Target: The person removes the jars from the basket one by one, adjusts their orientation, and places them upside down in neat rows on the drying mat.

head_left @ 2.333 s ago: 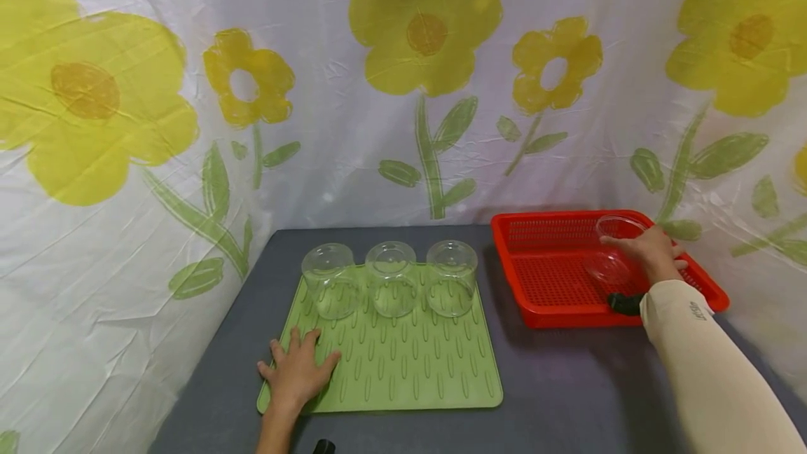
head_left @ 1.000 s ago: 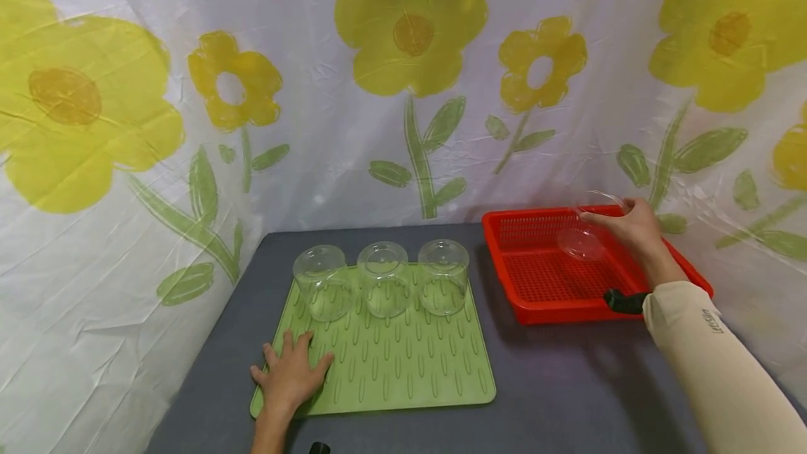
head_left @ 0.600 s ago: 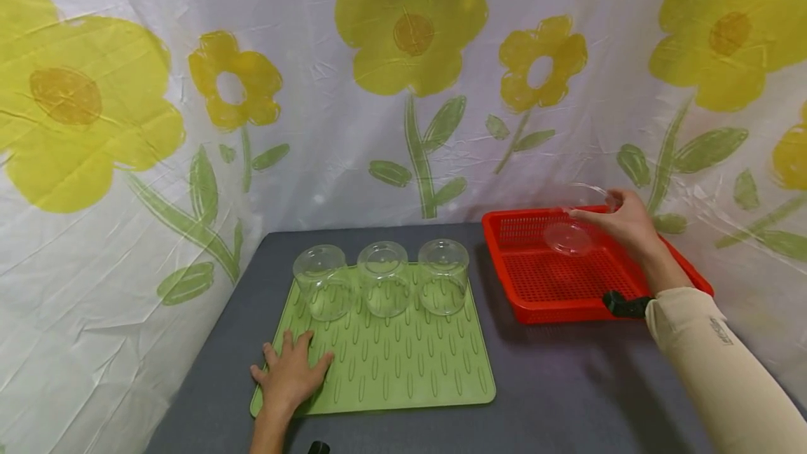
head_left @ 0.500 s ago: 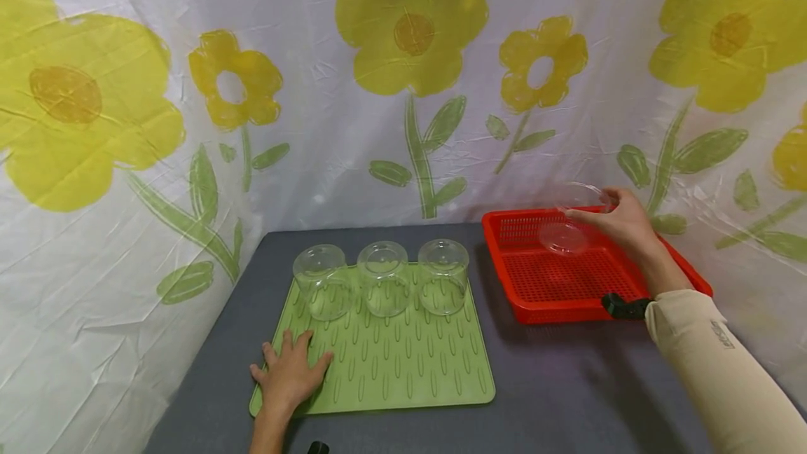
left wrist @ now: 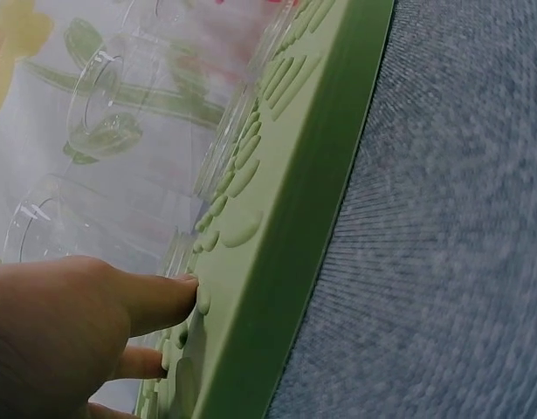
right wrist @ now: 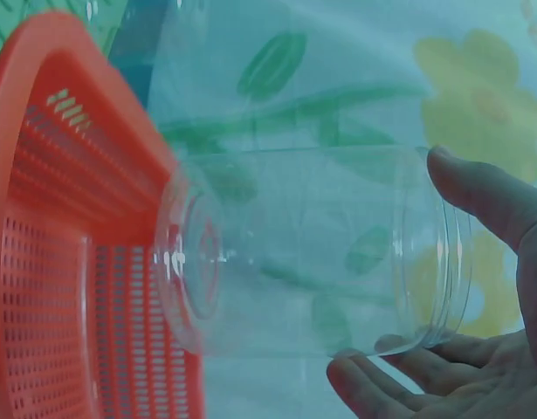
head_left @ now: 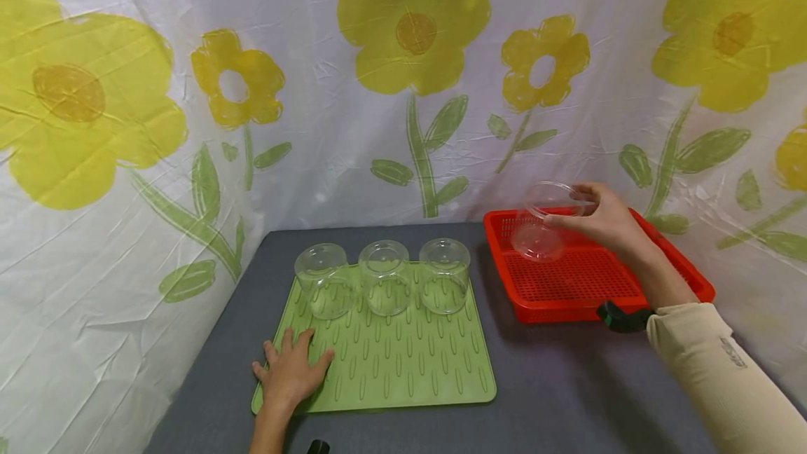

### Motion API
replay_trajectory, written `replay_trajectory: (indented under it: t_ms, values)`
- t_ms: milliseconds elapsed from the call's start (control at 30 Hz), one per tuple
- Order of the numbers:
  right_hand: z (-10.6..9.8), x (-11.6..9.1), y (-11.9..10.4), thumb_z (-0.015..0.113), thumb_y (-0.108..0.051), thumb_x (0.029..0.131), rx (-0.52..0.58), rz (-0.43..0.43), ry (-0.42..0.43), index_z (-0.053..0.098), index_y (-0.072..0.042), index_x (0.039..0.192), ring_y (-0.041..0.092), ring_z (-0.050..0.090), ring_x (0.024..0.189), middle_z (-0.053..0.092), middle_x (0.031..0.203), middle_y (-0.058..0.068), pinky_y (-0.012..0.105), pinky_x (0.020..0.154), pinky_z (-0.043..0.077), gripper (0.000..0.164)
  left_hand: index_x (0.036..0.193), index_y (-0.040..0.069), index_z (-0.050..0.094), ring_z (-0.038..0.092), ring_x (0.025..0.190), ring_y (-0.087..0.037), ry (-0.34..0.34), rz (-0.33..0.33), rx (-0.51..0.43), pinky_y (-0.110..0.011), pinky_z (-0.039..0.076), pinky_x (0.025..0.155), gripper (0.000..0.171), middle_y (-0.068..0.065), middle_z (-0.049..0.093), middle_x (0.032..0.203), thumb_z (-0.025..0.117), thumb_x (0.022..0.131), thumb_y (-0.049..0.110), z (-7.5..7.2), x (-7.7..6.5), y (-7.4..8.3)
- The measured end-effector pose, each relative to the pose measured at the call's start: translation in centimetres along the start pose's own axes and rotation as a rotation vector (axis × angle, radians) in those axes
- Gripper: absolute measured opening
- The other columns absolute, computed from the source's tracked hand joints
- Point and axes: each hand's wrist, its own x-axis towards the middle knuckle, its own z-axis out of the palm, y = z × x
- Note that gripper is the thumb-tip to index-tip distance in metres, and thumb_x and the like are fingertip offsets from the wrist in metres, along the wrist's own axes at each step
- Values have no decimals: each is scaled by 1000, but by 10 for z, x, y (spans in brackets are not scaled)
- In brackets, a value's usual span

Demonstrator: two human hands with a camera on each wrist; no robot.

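Observation:
My right hand (head_left: 608, 219) holds a clear plastic jar (head_left: 541, 226) by its rim, thumb on one side and fingers on the other. The jar is upright over the red basket (head_left: 580, 310). In the right wrist view, the jar's (right wrist: 312, 253) ringed neck is by the hand and its base is near the basket's wall. Three similar jars (head_left: 324, 282) stand upside down in a row along the back of a green ribbed mat (head_left: 410, 370). My left hand (head_left: 290, 370) rests with spread fingers on the mat's front left corner.
A dark grey tabletop (head_left: 555, 391) lies under the mat and basket. Behind it hangs a white curtain (head_left: 315, 160) printed with yellow flowers. The basket sits at the back right, a gap away from the mat. A black strap end (head_left: 621, 317) sticks out by the right sleeve.
The right hand has raised the jar from inside the basket and carried it left, over the basket's left part. The left hand stays on the mat, and the three jars have not moved.

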Motion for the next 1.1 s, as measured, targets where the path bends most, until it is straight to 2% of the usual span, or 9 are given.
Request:
replay_trajectory:
  t_ms: [167, 367, 467, 567, 667, 733, 867, 967, 1100]
  values:
    - [5, -12, -14, 78, -43, 89, -24, -44, -31, 22, -7, 162, 43, 41, 143, 32, 165, 19, 55, 106, 47, 98, 150, 4, 47, 1, 140, -75, -10, 3, -15, -91, 5, 103, 68, -41, 18, 159, 62, 98, 44, -1, 1, -1]
    - [19, -26, -28, 81, -48, 85, -84, -55, -47, 32, -9, 157, 39, 51, 130, 48, 149, 21, 44, 94, 54, 95, 149, 1, 46, -1, 141, -75, -7, 4, -62, -90, 2, 103, 69, -41, 20, 159, 61, 98, 45, -6, 0, 5]
    - [28, -34, -33, 82, -49, 83, -110, -62, -51, 36, -9, 155, 37, 55, 126, 52, 145, 20, 43, 92, 56, 94, 145, 0, 51, 12, 144, -69, 72, 42, -72, -88, 9, 105, 65, -38, 33, 154, 64, 98, 42, -11, -5, 15]
    - [36, -42, -38, 83, -49, 82, -116, -79, -61, 38, -11, 154, 35, 59, 120, 56, 140, 19, 42, 89, 58, 93, 139, -2, 58, 36, 138, -59, 189, 110, -95, -79, 28, 106, 61, -34, 49, 142, 69, 95, 39, -17, -10, 30]
    - [43, -50, -44, 84, -48, 82, -113, -102, -80, 40, -11, 152, 33, 63, 115, 59, 137, 18, 41, 86, 59, 91, 139, -2, 58, 47, 132, -49, 233, 164, -191, -69, 39, 103, 58, -30, 54, 139, 70, 96, 36, -23, -14, 45]
    - [47, -54, -47, 84, -47, 81, -110, -117, -90, 41, -12, 151, 33, 65, 114, 60, 136, 16, 40, 84, 59, 90, 141, 0, 57, 47, 135, -48, 226, 194, -279, -67, 41, 104, 57, -27, 52, 142, 69, 97, 34, -28, -15, 55]
    - [52, -59, -52, 86, -46, 80, -108, -150, -107, 43, -12, 149, 32, 63, 116, 60, 136, 14, 39, 86, 59, 88, 142, 8, 58, 43, 142, -42, 196, 257, -443, -67, 38, 111, 51, -18, 50, 147, 69, 98, 33, -35, -17, 72]
    - [58, -60, -54, 87, -46, 79, -118, -179, -114, 45, -13, 148, 30, 62, 119, 59, 137, 9, 40, 89, 58, 87, 140, 13, 60, 45, 143, -37, 182, 334, -521, -65, 37, 113, 49, -12, 53, 147, 72, 96, 31, -38, -19, 86]
    - [67, -62, -55, 88, -45, 77, -120, -205, -135, 46, -14, 148, 31, 60, 123, 58, 141, 8, 47, 94, 57, 88, 143, 19, 58, 45, 144, -33, 118, 433, -594, -64, 38, 113, 53, -6, 53, 149, 75, 94, 30, -37, -23, 107]
